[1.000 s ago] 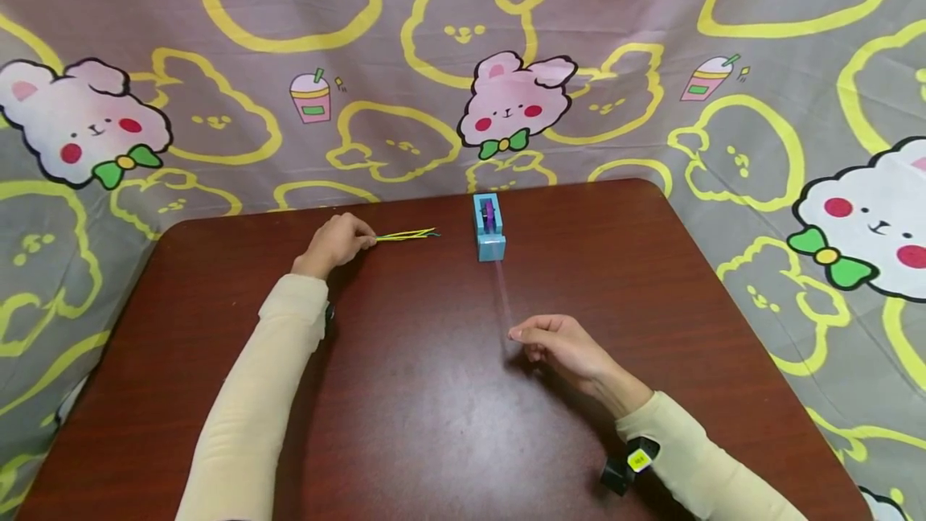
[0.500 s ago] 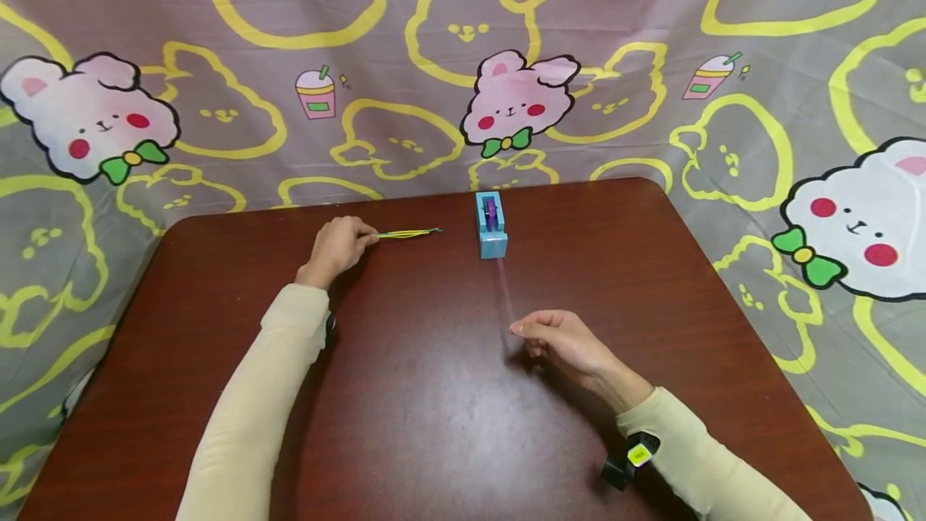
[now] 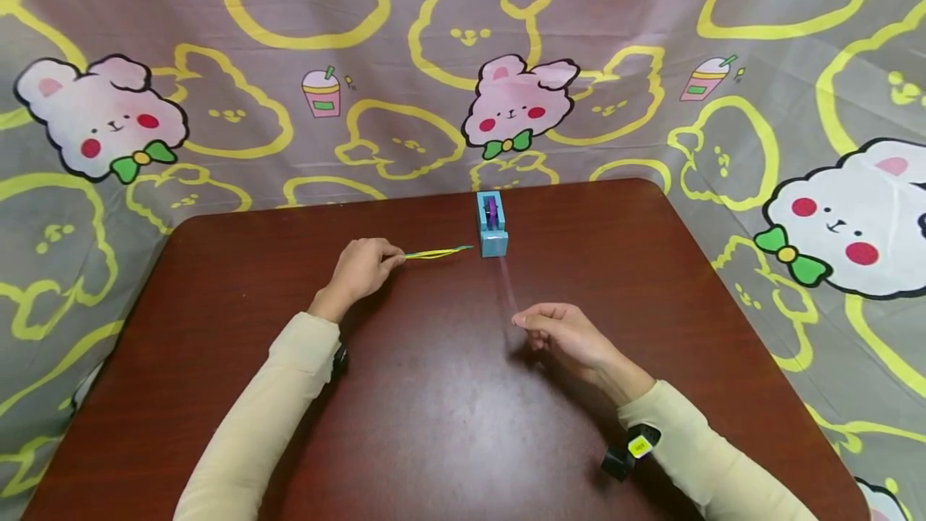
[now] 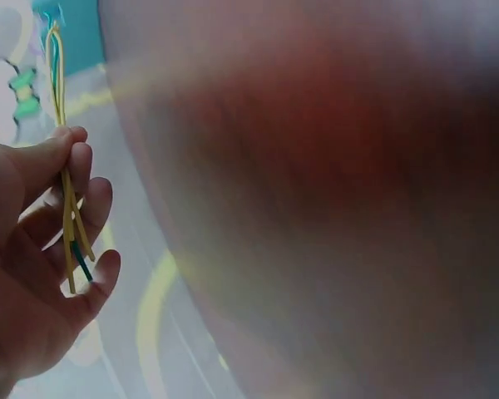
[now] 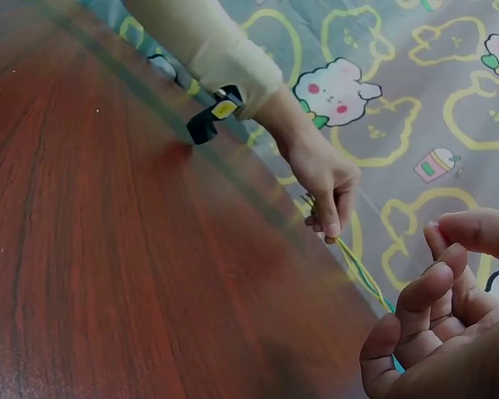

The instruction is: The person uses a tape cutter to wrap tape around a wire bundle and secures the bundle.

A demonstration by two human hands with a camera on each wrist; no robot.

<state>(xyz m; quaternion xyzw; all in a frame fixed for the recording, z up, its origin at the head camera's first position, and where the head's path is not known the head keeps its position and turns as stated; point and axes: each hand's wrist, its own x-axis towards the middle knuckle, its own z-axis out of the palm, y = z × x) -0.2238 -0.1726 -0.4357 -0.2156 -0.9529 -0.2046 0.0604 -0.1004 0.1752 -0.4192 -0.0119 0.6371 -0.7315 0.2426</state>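
Observation:
My left hand (image 3: 365, 268) pinches a bundle of thin yellow and green strands (image 3: 437, 253) between thumb and fingertips. The bundle points right, its tip close to the front of a light blue tape dispenser (image 3: 494, 244) with a purple roll. In the left wrist view the strands (image 4: 60, 83) form a narrow loop above the thumb, and loose ends hang below across the palm. Nearer me, my right hand (image 3: 567, 336) pinches the free end of a clear tape strip (image 3: 510, 288), stretched from the dispenser; its other fingers are curled.
The dispenser stands near the far edge of the dark brown wooden table (image 3: 434, 441). Right behind that edge hangs a cartoon-print curtain (image 3: 405, 63), which also runs along the sides. A black device with a yellow label (image 3: 629, 453) sits on the right sleeve.
My left hand has moved right and slightly toward me, bringing the strands up near the dispenser's front. The right hand keeps its hold on the tape, nearly in place.

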